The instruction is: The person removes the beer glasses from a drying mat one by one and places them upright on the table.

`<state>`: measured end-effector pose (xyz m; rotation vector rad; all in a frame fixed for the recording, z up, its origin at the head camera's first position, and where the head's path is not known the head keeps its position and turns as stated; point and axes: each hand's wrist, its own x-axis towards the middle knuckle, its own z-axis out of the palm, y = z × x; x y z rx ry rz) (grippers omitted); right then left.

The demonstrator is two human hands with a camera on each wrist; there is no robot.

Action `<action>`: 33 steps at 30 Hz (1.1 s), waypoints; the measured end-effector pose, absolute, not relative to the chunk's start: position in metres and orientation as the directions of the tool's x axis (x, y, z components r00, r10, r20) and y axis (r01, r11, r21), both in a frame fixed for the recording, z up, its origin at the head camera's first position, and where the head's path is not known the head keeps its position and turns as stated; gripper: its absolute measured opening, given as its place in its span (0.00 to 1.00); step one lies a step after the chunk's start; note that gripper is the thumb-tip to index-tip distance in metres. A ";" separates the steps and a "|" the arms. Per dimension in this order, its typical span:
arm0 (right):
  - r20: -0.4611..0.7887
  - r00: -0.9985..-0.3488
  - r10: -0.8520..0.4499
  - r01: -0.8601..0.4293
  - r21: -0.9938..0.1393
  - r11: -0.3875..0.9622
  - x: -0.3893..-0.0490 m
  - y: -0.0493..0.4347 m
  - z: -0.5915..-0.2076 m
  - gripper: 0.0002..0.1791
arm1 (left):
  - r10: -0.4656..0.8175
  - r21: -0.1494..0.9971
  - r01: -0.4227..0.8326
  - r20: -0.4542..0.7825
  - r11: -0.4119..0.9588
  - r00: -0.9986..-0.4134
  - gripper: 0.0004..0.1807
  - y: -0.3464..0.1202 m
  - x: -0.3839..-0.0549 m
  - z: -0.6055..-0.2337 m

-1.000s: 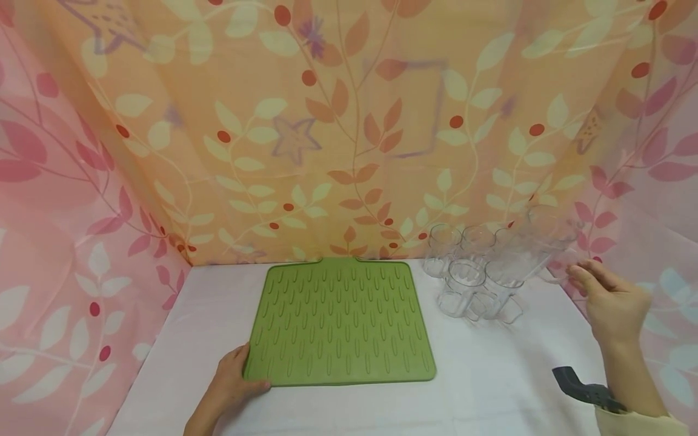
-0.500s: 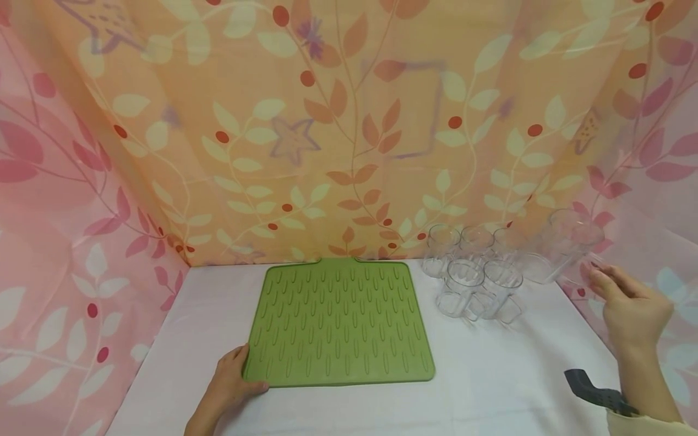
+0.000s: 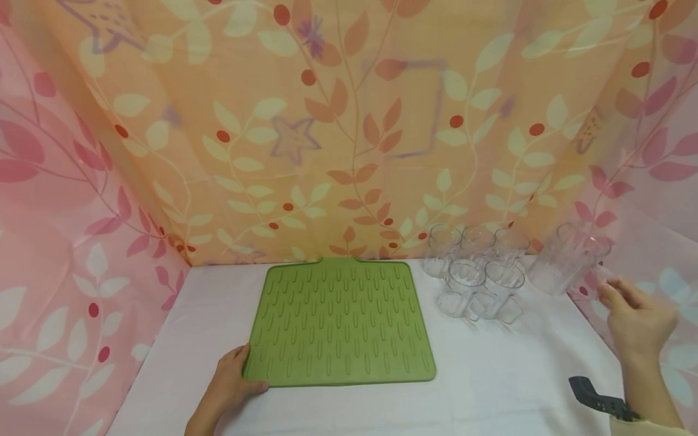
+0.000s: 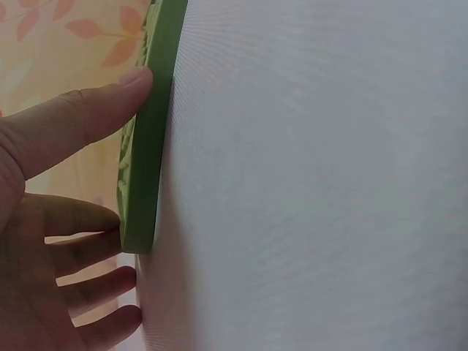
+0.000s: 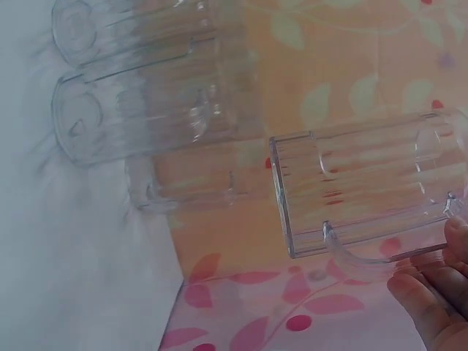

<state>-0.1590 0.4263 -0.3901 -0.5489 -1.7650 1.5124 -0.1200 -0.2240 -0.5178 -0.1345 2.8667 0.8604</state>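
My right hand (image 3: 640, 315) pinches the handle of a clear mug (image 5: 365, 190) at the right. Tilted in the head view, this mug (image 3: 564, 266) is held just right of several other clear mugs (image 3: 463, 290) that stand close together on the table. Its flat base points toward the table side in the right wrist view. My left hand (image 3: 231, 375) rests at the front left corner of a green mat (image 3: 340, 327) with raised ribs. In the left wrist view, the thumb lies straight along the mat's edge (image 4: 153, 146) and the loosely spread fingers touch near the corner.
A white cloth covers the table (image 3: 491, 387). Behind it hangs an orange leaf-patterned cloth (image 3: 349, 121), and pink leaf-patterned cloths close in the left (image 3: 49, 242) and right sides. The standing mugs are near the back cloth, right of the mat.
My right hand has moved right and slightly toward me, carrying the mug away from the standing mugs and lower in the head view. My left hand and the mat have stayed in place.
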 end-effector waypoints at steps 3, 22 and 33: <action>0.224 -0.649 0.727 -0.134 -0.974 0.180 -0.158 0.429 -0.397 0.13 | -0.038 0.538 -0.117 -0.155 0.835 -0.987 0.59 -0.224 -0.120 -0.518; 0.145 -0.682 0.717 0.035 -0.973 0.229 -0.166 0.434 -0.458 0.12 | -0.041 0.537 -0.127 -0.171 0.834 -0.984 0.59 -0.225 -0.120 -0.518; 0.191 -0.690 0.698 0.036 -0.954 0.297 -0.172 0.432 -0.489 0.15 | -0.030 0.531 -0.111 -0.159 0.840 -0.987 0.58 -0.224 -0.119 -0.518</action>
